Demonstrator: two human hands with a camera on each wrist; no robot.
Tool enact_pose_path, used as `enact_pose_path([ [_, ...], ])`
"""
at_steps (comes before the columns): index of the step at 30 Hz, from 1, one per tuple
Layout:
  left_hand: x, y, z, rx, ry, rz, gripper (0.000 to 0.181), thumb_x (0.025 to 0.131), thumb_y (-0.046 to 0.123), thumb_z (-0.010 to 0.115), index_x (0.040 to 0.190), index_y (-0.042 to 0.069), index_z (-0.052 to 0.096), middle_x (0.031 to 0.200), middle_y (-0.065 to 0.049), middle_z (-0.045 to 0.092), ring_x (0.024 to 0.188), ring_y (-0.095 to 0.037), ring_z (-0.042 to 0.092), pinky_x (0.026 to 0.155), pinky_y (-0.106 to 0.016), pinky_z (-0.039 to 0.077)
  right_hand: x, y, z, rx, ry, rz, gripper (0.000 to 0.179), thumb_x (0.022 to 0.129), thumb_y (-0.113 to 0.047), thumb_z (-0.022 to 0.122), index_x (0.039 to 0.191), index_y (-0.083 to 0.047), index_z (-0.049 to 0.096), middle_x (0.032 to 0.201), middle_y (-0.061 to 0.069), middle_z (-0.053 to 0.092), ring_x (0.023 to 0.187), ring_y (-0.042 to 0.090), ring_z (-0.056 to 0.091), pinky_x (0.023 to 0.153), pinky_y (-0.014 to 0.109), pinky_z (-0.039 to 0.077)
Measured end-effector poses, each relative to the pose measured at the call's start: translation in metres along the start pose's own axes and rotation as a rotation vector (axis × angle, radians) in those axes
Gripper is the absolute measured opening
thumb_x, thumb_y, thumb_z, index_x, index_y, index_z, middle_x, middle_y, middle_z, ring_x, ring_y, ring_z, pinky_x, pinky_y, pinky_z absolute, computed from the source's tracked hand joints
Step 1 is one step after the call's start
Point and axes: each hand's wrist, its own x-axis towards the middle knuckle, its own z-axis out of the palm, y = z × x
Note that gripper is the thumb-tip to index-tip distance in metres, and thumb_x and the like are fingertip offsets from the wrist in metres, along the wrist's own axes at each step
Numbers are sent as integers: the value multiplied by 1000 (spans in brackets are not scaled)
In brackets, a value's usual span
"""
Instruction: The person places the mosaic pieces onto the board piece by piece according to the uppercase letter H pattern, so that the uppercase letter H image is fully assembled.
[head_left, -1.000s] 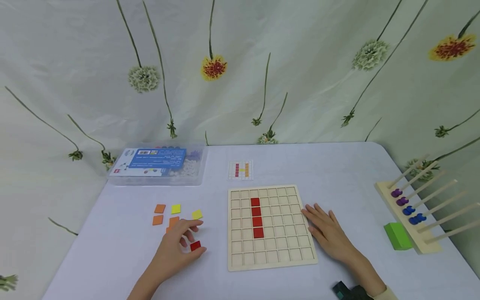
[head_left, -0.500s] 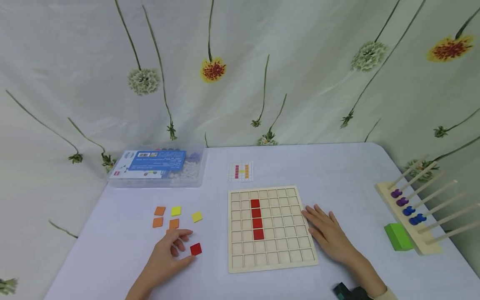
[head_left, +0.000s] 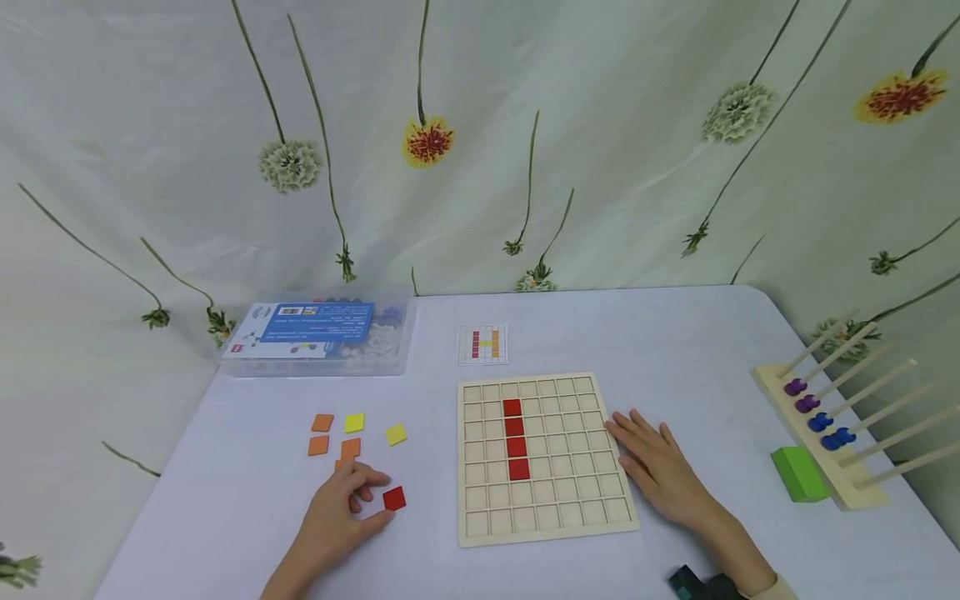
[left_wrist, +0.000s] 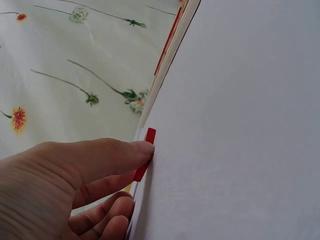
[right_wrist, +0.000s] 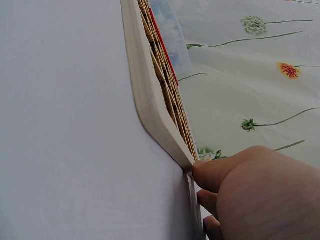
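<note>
A: So, what behind everything?
B: A pale flowered cloth (head_left: 637,192), and in front of it a white-covered table (head_left: 660,333).
A: And on that?
B: Centrally, a gridded wooden board (head_left: 555,467), with four red tiles (head_left: 516,447) down its third column from the left. At the far left, a clear plastic box (head_left: 367,367) with a blue-and-white label (head_left: 318,322). At the right edge, a peg rack (head_left: 838,475) with purple and blue beads (head_left: 807,403).
A: The hands?
B: Right hand (head_left: 660,471) laid palm down, fingers loosely spread, holding nothing, thumb against the board's edge. Left hand (head_left: 341,510) half open, fingers curved, with a gap between thumb and forefinger.
A: Anything smaller?
B: Just beside the rack, a green block (head_left: 801,475). Beyond the board, a printed card (head_left: 483,344). Past the left hand, orange tiles (head_left: 318,445), partly hidden in one case, and two yellow tiles (head_left: 354,422). Lastly, a loose red tile (head_left: 393,498) on the table, left of the board, right at the left thumb and forefinger. Not visibly pinched; overlapped by the thumb in the left wrist view, so impossible to tell whether touched.
</note>
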Motion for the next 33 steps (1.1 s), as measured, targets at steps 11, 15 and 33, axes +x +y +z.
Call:
enact_pose_path([
  [11, -3, 0, 2, -26, 35, 18, 29, 65, 5, 87, 84, 21, 72, 88, 14, 51, 73, 1, 48, 65, -18, 46, 2, -4, -2, -7, 10, -15, 47, 97, -15, 57, 143, -9, 49, 150, 18, 43, 143, 46, 28, 108, 73, 11],
  [15, -2, 1, 1, -26, 9, -27, 27, 68, 7, 86, 86, 20, 72, 88, 12, 53, 74, -1, 49, 67, -18, 47, 2, -2, -1, -1, -5, 0, 47, 98, -15, 56, 144, -9, 49, 151, 17, 42, 144, 45, 26, 109, 72, 10],
  [33, 25, 58, 16, -110, 68, 173, 28, 66, -1, 79, 87, 15, 69, 76, 10, 57, 71, -3, 51, 66, -20, 49, 0, 0, 0, 9, 5, -7, 47, 98, -15, 56, 144, -10, 48, 151, 18, 41, 144, 45, 26, 109, 72, 10],
])
